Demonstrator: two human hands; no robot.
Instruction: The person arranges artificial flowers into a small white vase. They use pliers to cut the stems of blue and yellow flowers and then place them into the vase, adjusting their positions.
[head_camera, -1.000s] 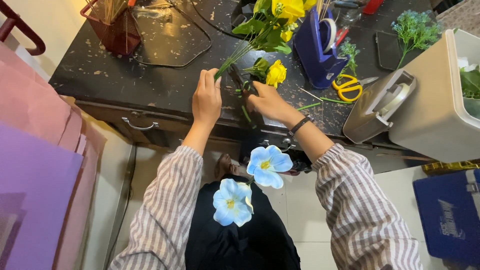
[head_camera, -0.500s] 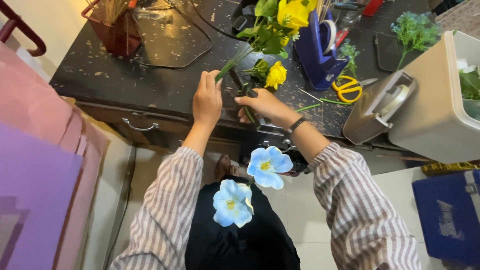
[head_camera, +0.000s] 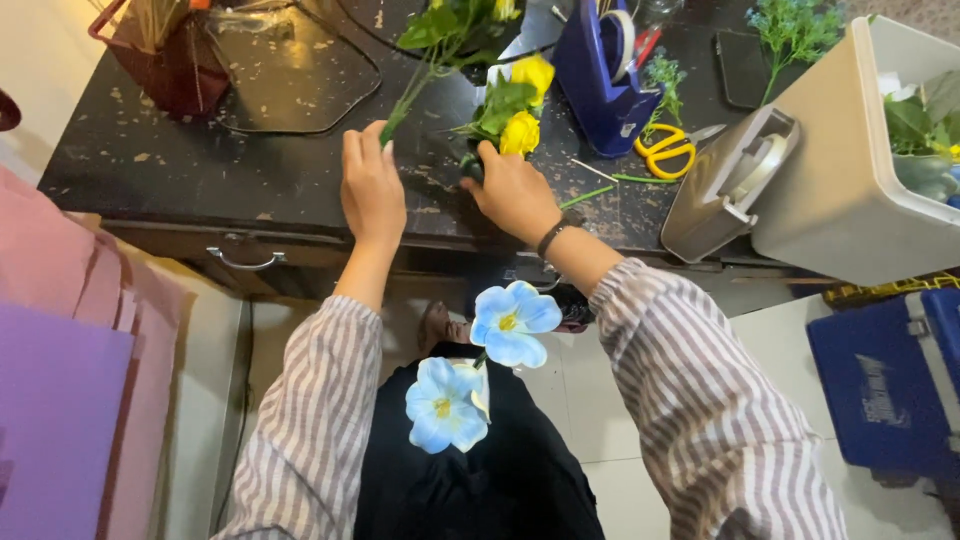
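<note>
Your left hand (head_camera: 372, 185) is raised over the black table (head_camera: 200, 170), fingers close together and curled, pinching the lower end of a long green stem (head_camera: 408, 95). That stem runs up and to the right into a cluster of leaves (head_camera: 440, 25) that the top edge cuts off, so its bloom cannot be made out. Your right hand (head_camera: 512, 190) is closed around the base of a short bunch with yellow roses (head_camera: 525, 105); its fingertips are hidden behind the back of the hand, and what sits under the palm is dark and hard to tell.

Just right of that bunch stands a blue holder (head_camera: 600, 90), its top cut off, with yellow-handled scissors (head_camera: 668, 150) lying beside it on the table. Loose green stem pieces (head_camera: 600, 188) lie near your right wrist. A beige bin (head_camera: 830, 190) leans at the right edge, partly out of view. Two blue flowers (head_camera: 480, 365) sit close to the camera over your dark apron; what holds them is not visible. Pink and purple sheets (head_camera: 60, 380) fill the left side.
</note>
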